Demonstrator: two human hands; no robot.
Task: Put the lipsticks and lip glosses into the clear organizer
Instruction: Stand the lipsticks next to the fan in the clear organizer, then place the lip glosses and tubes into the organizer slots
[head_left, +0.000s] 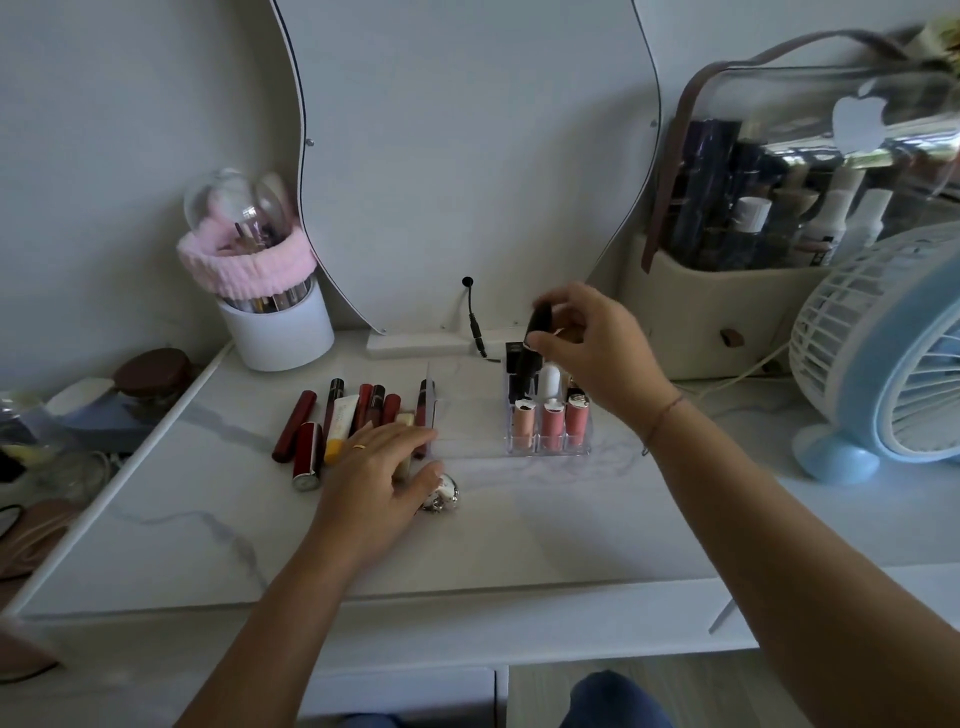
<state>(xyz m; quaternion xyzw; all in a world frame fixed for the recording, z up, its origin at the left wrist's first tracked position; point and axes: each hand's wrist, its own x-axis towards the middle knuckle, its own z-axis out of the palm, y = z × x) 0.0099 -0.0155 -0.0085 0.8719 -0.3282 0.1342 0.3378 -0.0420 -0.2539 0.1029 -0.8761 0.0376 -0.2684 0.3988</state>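
Observation:
The clear organizer (548, 448) stands on the marble-look tabletop, centre right. Three pink lip glosses (551, 423) stand in its front row, with a white tube and a dark tube behind them. My right hand (592, 358) grips a black lipstick (537, 325) upright over the organizer's back row. To the left lies a group of several red and dark lipsticks and glosses (363, 410), with a yellow-capped tube among them. My left hand (387, 467) rests flat on the right end of that group, fingers spread over a pale tube; a small silvery round item (441, 496) lies by its thumb.
A white brush holder with a pink band (275, 322) stands at the back left. A mirror (467, 156) rises behind the organizer, its cable plugged in at the base. A clear cosmetics case (779, 218) and a blue fan (883, 353) fill the right side.

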